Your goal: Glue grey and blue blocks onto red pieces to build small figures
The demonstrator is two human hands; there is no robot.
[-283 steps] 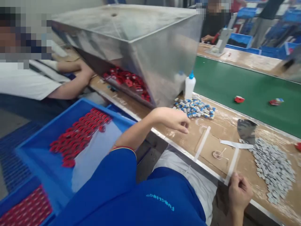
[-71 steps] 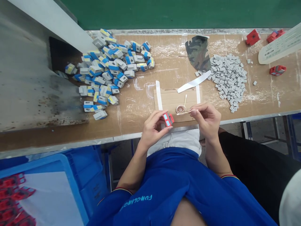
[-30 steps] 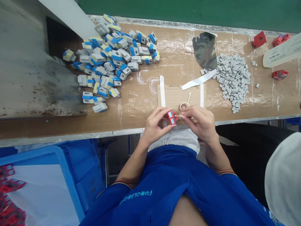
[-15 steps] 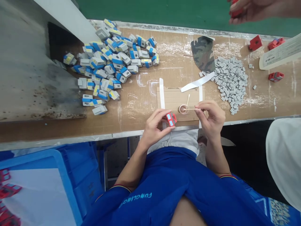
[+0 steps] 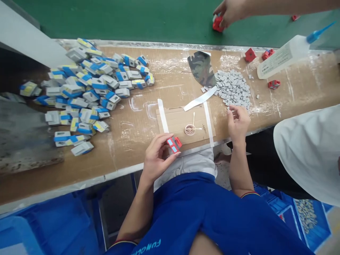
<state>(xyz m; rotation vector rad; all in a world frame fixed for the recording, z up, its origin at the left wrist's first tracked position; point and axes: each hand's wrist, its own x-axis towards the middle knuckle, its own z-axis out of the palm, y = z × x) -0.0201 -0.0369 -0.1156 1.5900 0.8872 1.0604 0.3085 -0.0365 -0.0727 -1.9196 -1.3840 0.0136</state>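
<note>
My left hand [image 5: 158, 154] holds a small red block [image 5: 174, 144] with pale blue window-like panels between thumb and fingers, over the near edge of the cardboard sheet [image 5: 174, 122]. My right hand [image 5: 238, 124] hangs just below the pile of small grey pieces [image 5: 233, 88], fingers loosely apart, with nothing visible in them. On the cardboard lie a coiled ring [image 5: 189, 129] and thin cotton-tipped sticks [image 5: 193, 118].
A large heap of blue-and-white parts [image 5: 85, 92] spreads left on the wooden bench. Camouflage cloth [image 5: 201, 69], a glue bottle [image 5: 285, 53] and red blocks [image 5: 274, 84] lie beyond. A co-worker's hand [image 5: 230, 12] holds a red piece over the green belt [image 5: 132, 21].
My right hand has let go of the thin stick and moved toward the grey pieces. The view has swung, and the co-worker's hand has come down to the green belt.
</note>
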